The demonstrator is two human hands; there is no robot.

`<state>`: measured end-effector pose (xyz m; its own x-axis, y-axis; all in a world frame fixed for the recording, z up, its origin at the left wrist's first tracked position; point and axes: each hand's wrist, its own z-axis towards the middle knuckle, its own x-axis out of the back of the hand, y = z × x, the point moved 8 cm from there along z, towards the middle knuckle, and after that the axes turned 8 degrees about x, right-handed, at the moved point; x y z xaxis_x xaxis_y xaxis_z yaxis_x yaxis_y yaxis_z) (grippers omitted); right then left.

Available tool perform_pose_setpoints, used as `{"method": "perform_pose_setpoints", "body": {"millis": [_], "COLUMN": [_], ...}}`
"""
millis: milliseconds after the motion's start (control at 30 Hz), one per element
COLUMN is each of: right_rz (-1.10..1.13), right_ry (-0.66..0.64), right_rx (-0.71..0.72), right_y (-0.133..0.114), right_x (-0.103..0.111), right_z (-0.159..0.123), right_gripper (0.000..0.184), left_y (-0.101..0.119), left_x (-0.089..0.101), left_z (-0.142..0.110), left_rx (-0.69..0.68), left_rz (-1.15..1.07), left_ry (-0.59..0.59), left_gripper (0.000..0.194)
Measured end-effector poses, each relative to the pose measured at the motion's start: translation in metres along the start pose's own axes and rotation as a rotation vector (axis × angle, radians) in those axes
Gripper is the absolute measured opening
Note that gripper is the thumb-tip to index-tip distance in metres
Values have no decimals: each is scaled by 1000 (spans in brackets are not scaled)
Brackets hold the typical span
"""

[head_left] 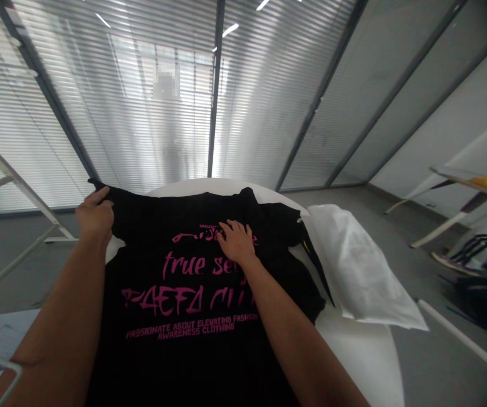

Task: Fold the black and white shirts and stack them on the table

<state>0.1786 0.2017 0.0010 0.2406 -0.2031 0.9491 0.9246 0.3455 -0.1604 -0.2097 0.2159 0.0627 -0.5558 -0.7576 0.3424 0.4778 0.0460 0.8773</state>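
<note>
A black T-shirt [184, 339] with pink lettering lies spread on a round white table [366, 362]. My left hand [95, 216] is at the shirt's far left corner, fingers curled over the sleeve edge and gripping the fabric. My right hand [237, 240] rests flat on the upper middle of the shirt, over the top line of print, fingers stretched out and pressing down. Both forearms reach across the shirt from the near edge.
A white garment [356, 265] lies folded on the table's right side, partly under the black shirt's sleeve. A white metal frame [9, 181] stands at the left. At the right are a slanted stand [459, 186] and dark items on the floor [481, 294]. Glass walls with blinds stand behind.
</note>
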Motion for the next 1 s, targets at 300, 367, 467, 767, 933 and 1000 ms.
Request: {"method": "perform_pose_setpoints", "body": {"millis": [300, 367, 467, 767, 933, 1000], "right_rz": [9, 9, 8, 14, 18, 17], "right_ry": [20, 11, 2, -2, 14, 21], "right_rx": [11, 7, 6, 13, 17, 21], "right_y": [-1, -1, -2, -1, -1, -1], "right_x": [3, 3, 3, 0, 1, 1], "right_z": [-1, -1, -1, 0, 0, 0], "right_gripper": [46, 46, 46, 47, 46, 46], "left_y": [50, 53, 61, 99, 84, 78], "left_x": [-13, -15, -18, -88, -114, -109], "left_z": [-21, -22, -28, -97, -133, -120], "left_rx": [-158, -160, -171, -488, -274, -222], "left_rz": [101, 116, 134, 295, 311, 308], "left_ry": [-92, -100, -106, -503, -1097, -1046], "left_gripper": [45, 46, 47, 48, 54, 52]}}
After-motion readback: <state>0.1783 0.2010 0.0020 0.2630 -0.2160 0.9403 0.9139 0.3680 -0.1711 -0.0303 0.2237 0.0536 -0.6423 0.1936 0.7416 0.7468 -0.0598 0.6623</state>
